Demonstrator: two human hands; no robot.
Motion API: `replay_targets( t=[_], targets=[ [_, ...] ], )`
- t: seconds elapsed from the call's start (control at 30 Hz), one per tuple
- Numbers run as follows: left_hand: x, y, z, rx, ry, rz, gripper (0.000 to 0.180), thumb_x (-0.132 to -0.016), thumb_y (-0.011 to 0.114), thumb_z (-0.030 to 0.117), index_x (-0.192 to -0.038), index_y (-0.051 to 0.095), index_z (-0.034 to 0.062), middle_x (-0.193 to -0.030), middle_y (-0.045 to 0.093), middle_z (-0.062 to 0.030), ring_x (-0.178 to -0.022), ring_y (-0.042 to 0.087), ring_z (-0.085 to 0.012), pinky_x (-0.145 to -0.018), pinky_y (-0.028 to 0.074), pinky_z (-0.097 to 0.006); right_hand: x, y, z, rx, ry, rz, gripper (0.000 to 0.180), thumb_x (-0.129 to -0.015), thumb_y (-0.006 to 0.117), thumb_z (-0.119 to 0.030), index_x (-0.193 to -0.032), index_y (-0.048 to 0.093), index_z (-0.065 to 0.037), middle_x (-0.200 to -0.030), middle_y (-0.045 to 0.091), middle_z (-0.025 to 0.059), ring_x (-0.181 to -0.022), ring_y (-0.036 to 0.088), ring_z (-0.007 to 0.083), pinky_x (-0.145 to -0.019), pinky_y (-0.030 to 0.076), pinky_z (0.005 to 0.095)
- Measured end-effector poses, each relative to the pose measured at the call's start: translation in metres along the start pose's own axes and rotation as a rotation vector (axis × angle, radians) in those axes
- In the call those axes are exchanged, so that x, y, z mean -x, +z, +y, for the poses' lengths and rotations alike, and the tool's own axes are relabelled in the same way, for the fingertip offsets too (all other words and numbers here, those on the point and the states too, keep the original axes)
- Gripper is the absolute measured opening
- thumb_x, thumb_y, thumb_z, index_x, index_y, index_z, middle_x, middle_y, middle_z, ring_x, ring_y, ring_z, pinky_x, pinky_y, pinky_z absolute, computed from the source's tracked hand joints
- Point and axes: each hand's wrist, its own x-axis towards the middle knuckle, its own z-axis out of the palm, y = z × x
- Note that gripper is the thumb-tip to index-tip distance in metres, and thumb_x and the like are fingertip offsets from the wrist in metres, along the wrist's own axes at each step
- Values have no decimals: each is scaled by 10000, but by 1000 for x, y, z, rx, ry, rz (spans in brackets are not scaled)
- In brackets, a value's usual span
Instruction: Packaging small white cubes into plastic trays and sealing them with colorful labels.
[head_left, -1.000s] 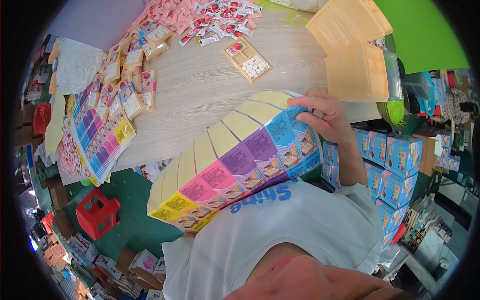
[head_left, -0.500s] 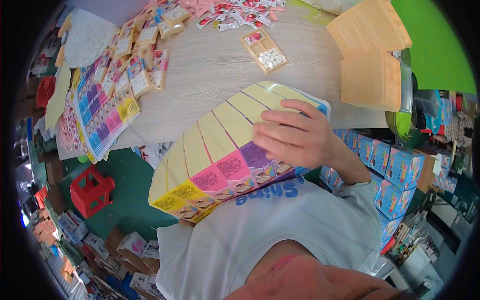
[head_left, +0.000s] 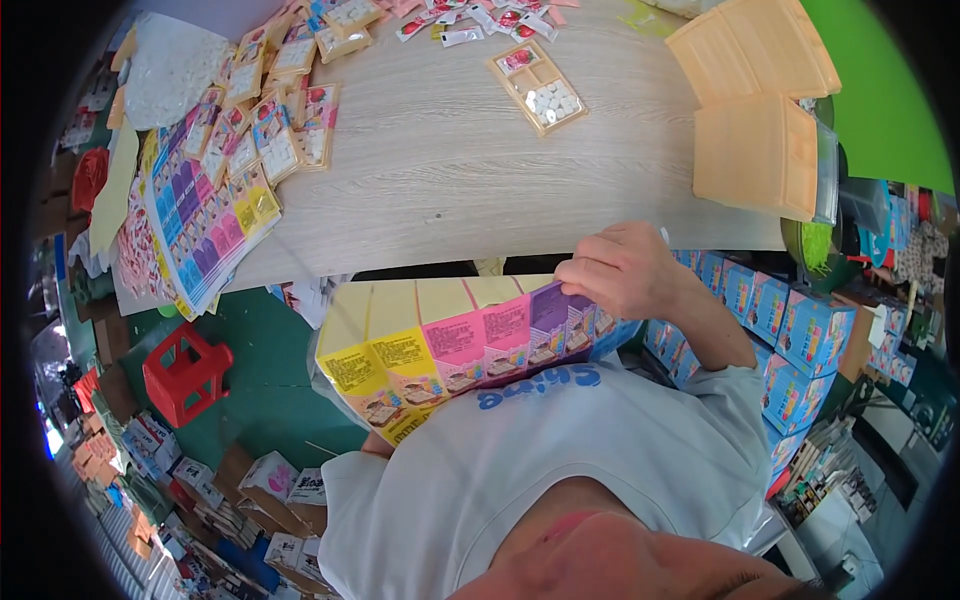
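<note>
A broad printed sheet, or a stack of such sheets, leans against my shirt just off the table's front edge. Cream strips run along its top, above yellow, pink, purple and blue panels. My right hand grips its upper right edge, fingers curled over. Behind the sheet's lower left corner a bit of my left arm shows, while my left hand is hidden. On the table ahead lies a tan compartment tray with white pieces and a small strawberry-print packet.
Filled trays and colourful printed sheets pile up at the left, beside a clear bag. Sachets lie at the back. Stacked tan trays stand right, with blue boxes below. A red stool is on the floor.
The printed sheet has dropped from over the table edge toward my body and tilted more upright. My right hand has gone from lying across it with fingers spread to gripping its upper edge.
</note>
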Motion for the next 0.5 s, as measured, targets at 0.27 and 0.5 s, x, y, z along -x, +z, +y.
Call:
replay_targets(
  t=[0.27,0.5],
  targets=[
    [22,4,4,-34,34,144,724,-971,456,574,-1523,443,104,-1477,539,-178,-1314,551,-392,-1115,420,-553,-51,17,-45,77,-28,325,351,-825,766,-255,-1102,722,-43,-1036,696,81,-828,644,236,-658,524,336],
    [35,0,11,-53,35,245,742,-976,445,611,-1527,438,114,-1482,535,-174,-1318,547,-393,-1115,418,-553,-44,62,-32,5,-32,259,389,-829,787,-266,-1112,710,-12,-891,659,55,-703,614,198,-535,472,317]
  ],
)
